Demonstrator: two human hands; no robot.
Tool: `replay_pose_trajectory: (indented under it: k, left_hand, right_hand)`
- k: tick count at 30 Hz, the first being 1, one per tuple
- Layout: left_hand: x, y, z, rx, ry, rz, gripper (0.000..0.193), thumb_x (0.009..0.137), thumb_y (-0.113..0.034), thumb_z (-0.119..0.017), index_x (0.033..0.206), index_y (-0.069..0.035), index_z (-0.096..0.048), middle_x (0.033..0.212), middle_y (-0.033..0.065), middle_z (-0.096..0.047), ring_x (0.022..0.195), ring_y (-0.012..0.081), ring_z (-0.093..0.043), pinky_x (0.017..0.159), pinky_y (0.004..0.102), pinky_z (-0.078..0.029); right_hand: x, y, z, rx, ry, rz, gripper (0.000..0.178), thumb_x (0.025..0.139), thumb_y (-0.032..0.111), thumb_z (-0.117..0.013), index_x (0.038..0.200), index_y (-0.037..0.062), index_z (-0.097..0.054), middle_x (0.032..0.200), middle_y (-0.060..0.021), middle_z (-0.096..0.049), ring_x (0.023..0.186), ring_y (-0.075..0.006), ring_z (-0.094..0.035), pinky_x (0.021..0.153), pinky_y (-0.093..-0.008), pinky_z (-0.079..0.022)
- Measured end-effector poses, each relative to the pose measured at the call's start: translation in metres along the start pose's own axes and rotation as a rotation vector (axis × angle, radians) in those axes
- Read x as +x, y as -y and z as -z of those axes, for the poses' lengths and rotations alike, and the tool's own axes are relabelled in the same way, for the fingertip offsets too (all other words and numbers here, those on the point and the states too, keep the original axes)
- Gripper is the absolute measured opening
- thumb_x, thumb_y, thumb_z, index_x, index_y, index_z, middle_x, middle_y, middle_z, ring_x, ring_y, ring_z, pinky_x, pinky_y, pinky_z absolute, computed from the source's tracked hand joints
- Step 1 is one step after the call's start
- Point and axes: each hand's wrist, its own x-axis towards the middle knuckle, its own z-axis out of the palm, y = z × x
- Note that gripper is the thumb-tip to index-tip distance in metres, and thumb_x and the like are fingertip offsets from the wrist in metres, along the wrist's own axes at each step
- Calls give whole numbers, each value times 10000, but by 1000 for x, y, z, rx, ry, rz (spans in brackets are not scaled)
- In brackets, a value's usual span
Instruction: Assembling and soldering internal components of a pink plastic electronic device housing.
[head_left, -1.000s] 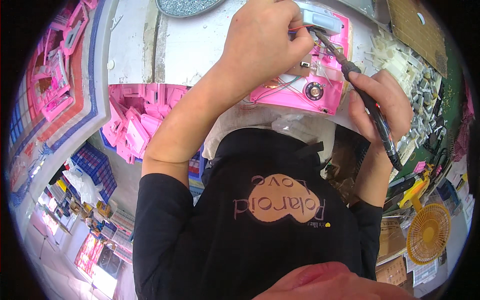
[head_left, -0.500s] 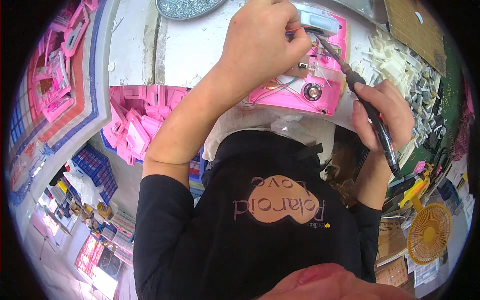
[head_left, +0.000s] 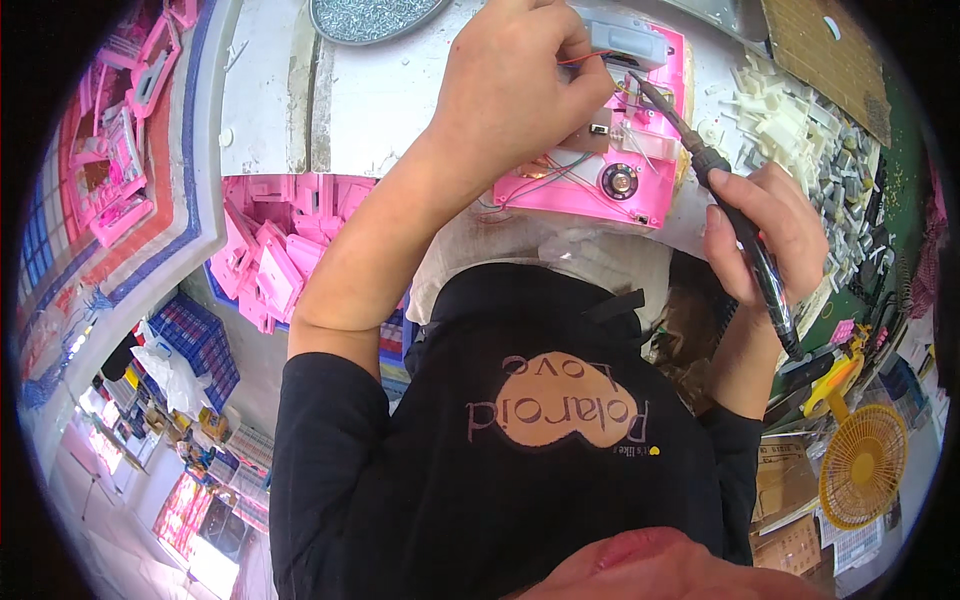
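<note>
My left hand (head_left: 525, 85) is closed in a pinch on a thin red wire (head_left: 588, 57), which runs toward a grey-blue plastic part (head_left: 632, 42). In my right hand (head_left: 775, 225) is a soldering iron (head_left: 705, 152) with a black handle, its tip pointing up and left, just below that part. Whether the tip touches anything is too small to tell. Under both hands lies an open pink plastic housing (head_left: 655, 192), with a round black speaker (head_left: 619, 181), loose wires and a brown circuit board (head_left: 588, 138). My left fingertips are partly hidden behind the hand.
A round metal dish (head_left: 375, 38) of small screws stands at the far left. White plastic pieces (head_left: 780, 115) and grey parts (head_left: 850, 195) are heaped to the right. Pink housings (head_left: 275, 255) fill a bin below the table's left side. A yellow fan (head_left: 862, 465) is at lower right.
My left hand and the red wire have shifted slightly left. The grey-blue part sits a little higher and the iron's tip shows more clearly below it. Both hands keep their holds.
</note>
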Motion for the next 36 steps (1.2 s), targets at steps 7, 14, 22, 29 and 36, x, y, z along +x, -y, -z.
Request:
replay_pose_trajectory:
  k: [7,14,22,29,36]
  left_hand:
    - [-1,8,-2,5,-10,-53,123,746,-29,-714,728,6,-598,850,145,-542,709,284,-589,630,373,-499]
    - [-2,12,-4,2,-23,-75,111,748,-29,-709,731,9,-606,850,151,-550,711,287,-588,630,372,-496]
    - [-2,13,-3,-109,-25,-57,105,788,-21,-696,752,19,-606,821,126,-542,672,230,-559,594,333,-464]
    - [-2,12,-4,-87,-38,-79,98,796,-18,-691,772,24,-606,827,119,-538,659,214,-550,583,322,-454]
    - [-2,12,-4,-59,-38,-86,99,795,-24,-694,774,20,-608,830,109,-535,654,208,-543,584,321,-452]
  right_hand:
    - [0,0,-1,-7,-10,2,329,695,-35,-745,1024,-25,-731,634,-72,-539,527,-211,-508,480,-314,-373]
    - [0,-1,-2,-3,-20,-3,323,696,-27,-751,1018,-17,-733,626,-67,-528,525,-209,-510,478,-311,-372]
    - [-1,-1,-2,-14,-32,-10,327,706,-19,-748,1033,6,-743,629,-60,-522,522,-210,-502,477,-311,-374]
    - [-6,1,4,-24,-55,-9,324,721,-15,-753,1044,-11,-737,629,-70,-524,529,-212,-509,489,-311,-382]
    - [-15,5,15,3,-103,-30,283,766,-19,-750,1046,-47,-720,644,-84,-564,544,-219,-534,501,-310,-388]
